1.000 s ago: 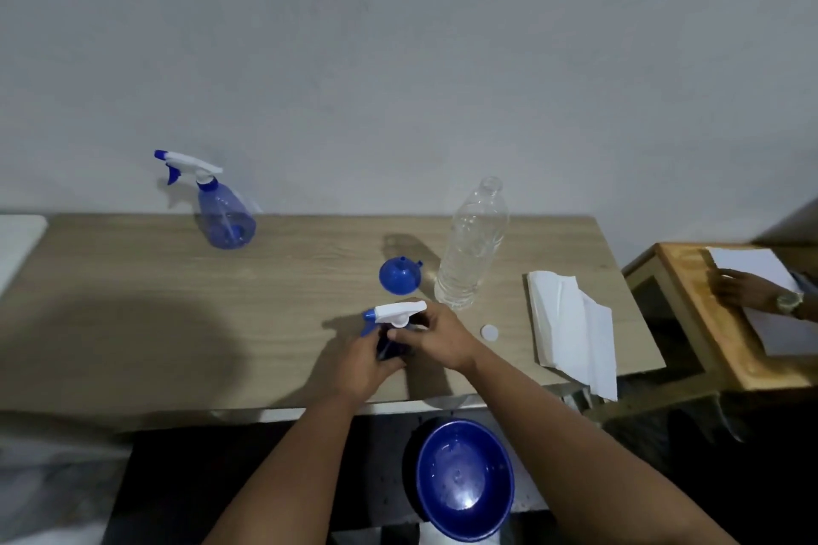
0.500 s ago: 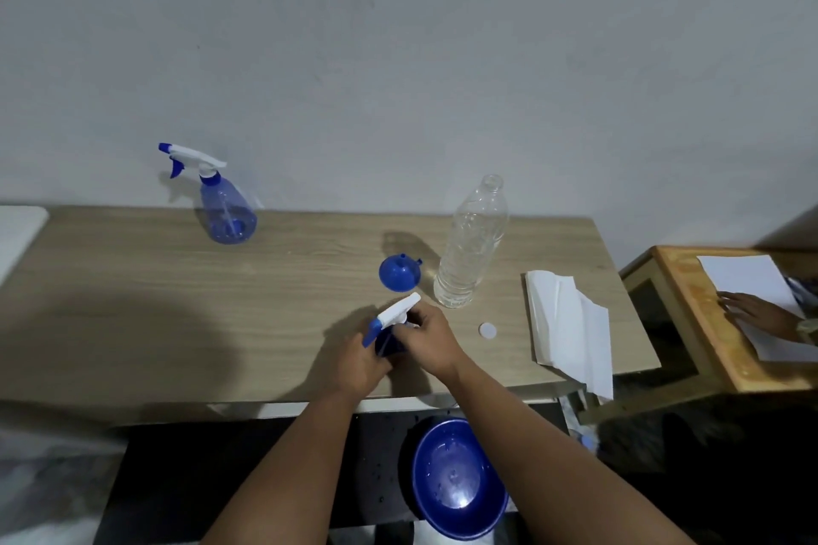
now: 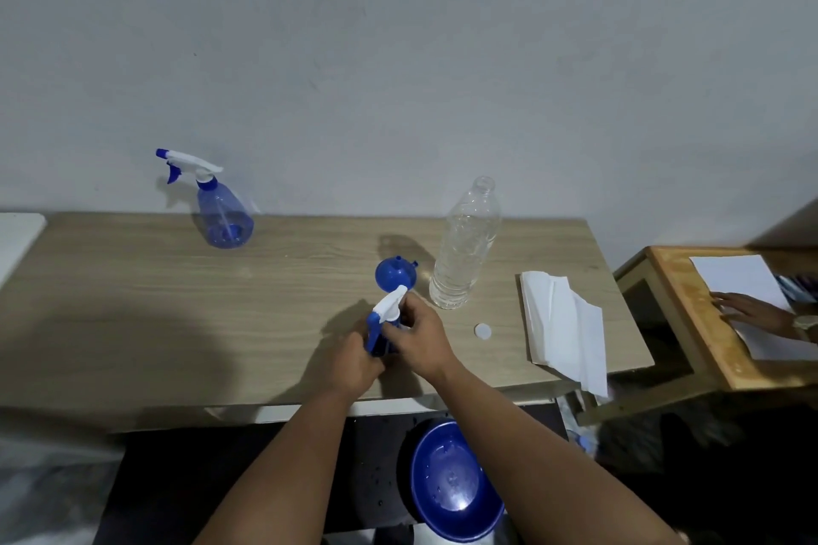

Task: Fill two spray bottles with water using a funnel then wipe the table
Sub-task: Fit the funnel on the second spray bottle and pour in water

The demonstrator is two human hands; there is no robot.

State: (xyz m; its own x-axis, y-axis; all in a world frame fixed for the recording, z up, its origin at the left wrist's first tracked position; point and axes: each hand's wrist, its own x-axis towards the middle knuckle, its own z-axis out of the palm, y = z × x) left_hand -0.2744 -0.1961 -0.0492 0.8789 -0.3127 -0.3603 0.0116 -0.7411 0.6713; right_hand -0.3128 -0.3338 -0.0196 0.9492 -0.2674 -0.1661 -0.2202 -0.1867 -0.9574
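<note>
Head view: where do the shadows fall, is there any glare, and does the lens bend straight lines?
Head view: a large soft shadow darkens the table at near left; the hands cast one leftward; the funnel casts one toward the wall. A small glare spot sits in the blue bowl. The table's edges splay outward, a wide-angle effect.

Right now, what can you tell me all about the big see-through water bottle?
The clear plastic water bottle stands upright on the wooden table, toward the back and right of the middle. Its body is ribbed and see-through, and its neck is open with no cap on. A small white cap lies on the table in front of it. A blue funnel sits just to its left. No hand touches it. How much water it holds is unclear.
</note>
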